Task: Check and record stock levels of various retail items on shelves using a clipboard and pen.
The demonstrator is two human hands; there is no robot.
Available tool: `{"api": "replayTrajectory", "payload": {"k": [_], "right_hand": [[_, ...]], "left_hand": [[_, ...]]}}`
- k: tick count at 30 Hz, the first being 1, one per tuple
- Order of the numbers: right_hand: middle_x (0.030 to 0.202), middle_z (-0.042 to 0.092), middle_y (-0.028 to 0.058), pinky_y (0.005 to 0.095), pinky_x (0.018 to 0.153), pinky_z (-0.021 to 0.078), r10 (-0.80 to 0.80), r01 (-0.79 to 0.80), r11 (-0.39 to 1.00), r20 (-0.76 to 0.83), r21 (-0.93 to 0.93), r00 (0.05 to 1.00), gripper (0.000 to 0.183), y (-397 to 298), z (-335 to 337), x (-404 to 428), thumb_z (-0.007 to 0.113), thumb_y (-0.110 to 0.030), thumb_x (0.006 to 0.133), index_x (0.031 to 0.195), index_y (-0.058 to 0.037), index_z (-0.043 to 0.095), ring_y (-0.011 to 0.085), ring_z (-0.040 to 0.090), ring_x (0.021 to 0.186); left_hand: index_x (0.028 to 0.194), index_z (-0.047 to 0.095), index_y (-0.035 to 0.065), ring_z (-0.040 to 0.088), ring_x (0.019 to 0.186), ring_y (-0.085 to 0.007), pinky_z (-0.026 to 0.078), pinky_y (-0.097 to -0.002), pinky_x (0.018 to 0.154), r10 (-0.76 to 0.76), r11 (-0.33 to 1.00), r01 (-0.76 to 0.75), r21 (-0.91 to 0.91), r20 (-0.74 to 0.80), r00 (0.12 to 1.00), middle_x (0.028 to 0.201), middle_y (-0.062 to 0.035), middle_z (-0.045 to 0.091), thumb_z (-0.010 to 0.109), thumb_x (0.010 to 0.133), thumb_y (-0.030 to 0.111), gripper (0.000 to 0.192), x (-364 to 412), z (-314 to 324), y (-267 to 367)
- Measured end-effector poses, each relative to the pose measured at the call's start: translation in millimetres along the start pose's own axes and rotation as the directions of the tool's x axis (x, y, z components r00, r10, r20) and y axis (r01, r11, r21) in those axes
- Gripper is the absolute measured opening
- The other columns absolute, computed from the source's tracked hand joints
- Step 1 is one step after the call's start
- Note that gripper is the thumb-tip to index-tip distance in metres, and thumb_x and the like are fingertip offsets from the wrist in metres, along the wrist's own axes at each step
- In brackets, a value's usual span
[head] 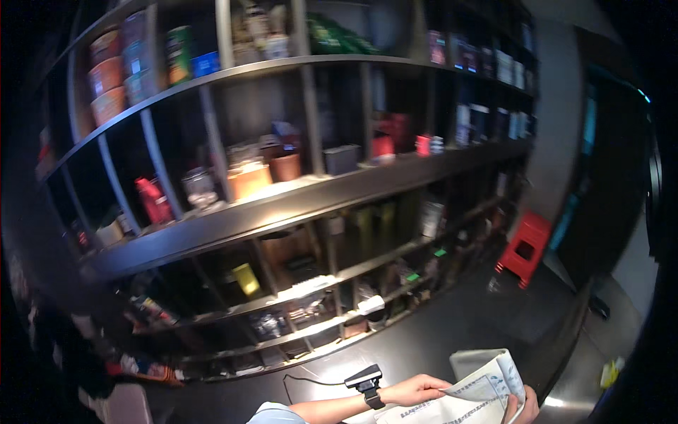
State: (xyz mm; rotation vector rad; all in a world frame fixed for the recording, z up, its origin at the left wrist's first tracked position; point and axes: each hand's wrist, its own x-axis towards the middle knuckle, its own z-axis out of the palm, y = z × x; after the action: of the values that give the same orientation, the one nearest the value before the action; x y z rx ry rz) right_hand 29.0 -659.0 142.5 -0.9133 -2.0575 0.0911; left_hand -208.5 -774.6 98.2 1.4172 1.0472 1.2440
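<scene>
At the bottom right, a cream printed cloth or soft sheet (450,411) hangs between my two hands. My left hand (418,389) pinches its upper edge between thumb and fingers; a black strap with a dark device sits on that wrist, and a thin cable runs from it. My right hand (524,408) grips the folded right side, which bears blue-green print and lines of writing. The lower part of the sheet is cut off by the picture's edge. A pale chair back or panel (466,360) shows just behind the sheet.
A large dark shelf unit (296,204) with many compartments holds pots, boxes and jars. A red plastic stool (532,233) stands tilted in view beside the wall. At the right is a grey counter (588,350) with a yellow packet (612,372). A pale seat (127,405) is at the lower left.
</scene>
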Motion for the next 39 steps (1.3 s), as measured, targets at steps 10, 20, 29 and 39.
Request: {"api": "replayTrajectory", "payload": {"k": [10,20,29,39], "right_hand": [[0.054,0.048,0.0073,0.0312,0.041,0.0373,-0.736,0.650,0.635,0.071,0.417,0.673,0.024,-157,49,38,0.071,-0.015,0.058,0.075,-0.0055,0.057,0.0221,0.047,0.045],[0.064,0.056,0.0087,0.0272,0.048,0.0429,-0.699,0.719,0.585,-0.217,0.375,0.682,0.035,-228,90,12,0.076,-0.012,0.054,0.081,-0.0023,0.056,0.0237,0.053,0.052],[0.085,0.053,0.0087,0.0243,0.066,0.0397,0.222,-0.493,0.368,0.441,0.788,0.870,0.024,-174,132,-72,0.041,-0.019,0.084,0.095,0.0014,0.045,0.0158,0.050,0.075],[0.081,0.051,0.0089,0.0270,0.062,0.0409,0.516,-0.682,0.420,0.460,0.599,0.722,0.024,-131,29,-120,0.042,-0.020,0.084,0.090,0.0019,0.046,0.0181,0.049,0.068]], "left_hand": [[0.130,0.016,0.0096,0.029,0.118,-0.0215,0.023,-0.0344,0.099,0.117,0.968,0.005,0.251,-0.470,0.875,0.129,-0.0102,0.028,0.058,0.069,0.006,0.075,-137,-67,62],[0.118,0.041,0.0050,0.043,0.106,-0.0238,0.035,-0.0319,0.089,0.066,0.839,0.316,0.443,-0.659,0.749,0.117,-0.0140,0.045,0.053,0.078,0.024,0.047,-255,-59,60],[0.119,0.037,0.0053,0.045,0.102,-0.0221,0.035,-0.0319,0.087,-0.102,0.965,0.234,0.115,-0.659,0.745,0.111,-0.0142,0.048,0.051,0.079,0.018,0.044,-266,-48,90],[0.104,0.049,0.0009,0.049,0.089,-0.0160,0.039,-0.0282,0.079,-0.266,0.949,0.314,0.032,-0.453,0.851,0.097,-0.0093,0.055,0.049,0.082,0.017,0.027,-186,-5,33]]}}
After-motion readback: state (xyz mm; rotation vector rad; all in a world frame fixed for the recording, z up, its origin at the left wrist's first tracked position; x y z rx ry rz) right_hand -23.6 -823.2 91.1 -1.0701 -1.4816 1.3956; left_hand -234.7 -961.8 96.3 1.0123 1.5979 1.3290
